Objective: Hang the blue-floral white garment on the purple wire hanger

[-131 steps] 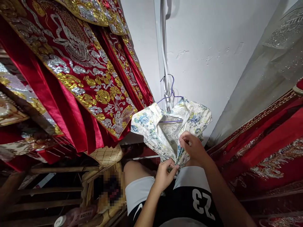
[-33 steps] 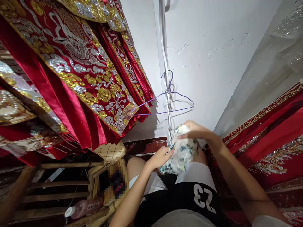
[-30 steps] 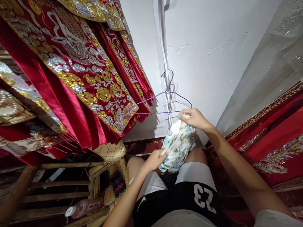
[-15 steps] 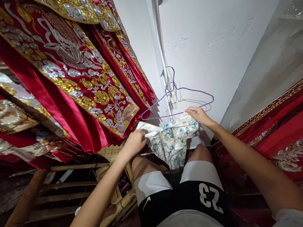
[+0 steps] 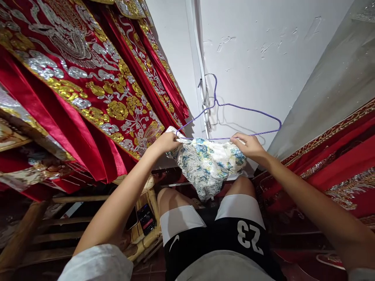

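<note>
Okay, your left hand [image 5: 167, 143] is closed on the white shoulder edge of the floral garment [image 5: 205, 162], right at the left end of the purple hanger [image 5: 216, 100]. Your right hand [image 5: 250, 147] pinches the garment's top edge further right, just by the hanger's lower bar; can't tell if those fingers catch the wire too. Garment hangs bunched between both hands, below the bar and above your knees.

Looks like you're working the left shoulder onto the hanger end. Can't tell whether the wire tip is inside the cloth or just in front. Right end is bare, sticking out past your right hand. Next move, I'd say: seat the left side fully, hold it there, then open the right shoulder and bring it over the bare end without pulling the left one off.

Hanger hook is up by the white pole [image 5: 195, 43]. Embroidered red robe [image 5: 117, 111] close on your left, phone [image 5: 146, 219] lower left, red garment [image 5: 345, 156] off right.
</note>
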Available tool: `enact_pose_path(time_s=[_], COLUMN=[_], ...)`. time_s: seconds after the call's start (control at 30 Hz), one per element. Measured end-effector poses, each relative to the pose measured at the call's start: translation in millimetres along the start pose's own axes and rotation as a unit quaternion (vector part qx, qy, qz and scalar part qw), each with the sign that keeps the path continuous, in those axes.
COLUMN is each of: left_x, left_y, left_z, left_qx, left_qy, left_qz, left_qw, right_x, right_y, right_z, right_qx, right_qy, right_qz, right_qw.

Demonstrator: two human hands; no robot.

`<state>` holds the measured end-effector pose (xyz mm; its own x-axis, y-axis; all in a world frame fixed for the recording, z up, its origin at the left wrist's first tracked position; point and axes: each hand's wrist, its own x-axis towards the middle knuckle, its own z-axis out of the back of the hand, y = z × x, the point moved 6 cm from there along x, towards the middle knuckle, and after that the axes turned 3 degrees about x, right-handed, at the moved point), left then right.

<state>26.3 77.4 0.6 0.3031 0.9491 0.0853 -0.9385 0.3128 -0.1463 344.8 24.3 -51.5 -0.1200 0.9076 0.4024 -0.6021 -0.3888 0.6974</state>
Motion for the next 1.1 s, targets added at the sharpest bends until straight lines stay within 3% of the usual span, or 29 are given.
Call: enact_pose_path(time_s=[0.07, 0.13, 0.27, 0.37, 0.47, 0.63, 0.77, 0.87, 0.93, 1.0, 1.1], left_x=[5, 4, -6, -9, -2, 13, 7, 2, 0, 4, 18], left_y=[6, 2, -35, -59, -56, -26, -24, -26, -17, 1, 16], left_z=[-1.1, 10.7, 40.9, 48.0, 47.8, 43.5, 53.0, 59.8, 64.0, 59.2, 26.7], left_qx=[-0.005, -0.004, -0.054, -0.11, -0.161, -0.189, -0.168, -0.167, -0.191, -0.242, -0.324], left_qy=[0.013, -0.029, -0.111, -0.127, -0.165, -0.149, -0.174, -0.203, -0.25, -0.266, -0.156], left_qz=[-0.004, -0.025, -0.13, -0.176, -0.174, -0.166, -0.145, -0.121, -0.091, -0.033, 0.024], left_qw=[1.0, 0.999, 0.984, 0.97, 0.957, 0.956, 0.959, 0.957, 0.945, 0.932, 0.933], right_x=[-1, -3, -7, -10, -18, -43, -36, -12, 1, 8, 11], right_y=[2, 4, 12, 22, 33, 42, 29, 13, 8, 16, 39], right_z=[0, 1, -4, -12, -8, 33, 80, 94, 88, 70, 16], right_qx=[-0.003, -0.017, -0.042, 0.033, 0.098, 0.022, 0.014, 0.107, 0.236, 0.364, 0.435], right_qy=[0.005, 0.007, 0.025, 0.047, 0.05, -0.032, -0.13, -0.075, 0.0, 0.048, 0.092], right_qz=[0.002, -0.003, -0.019, -0.009, -0.001, 0.022, -0.015, -0.082, -0.123, -0.136, -0.147], right_qw=[1.0, 1.0, 0.999, 0.998, 0.994, 0.999, 0.991, 0.988, 0.964, 0.92, 0.883])
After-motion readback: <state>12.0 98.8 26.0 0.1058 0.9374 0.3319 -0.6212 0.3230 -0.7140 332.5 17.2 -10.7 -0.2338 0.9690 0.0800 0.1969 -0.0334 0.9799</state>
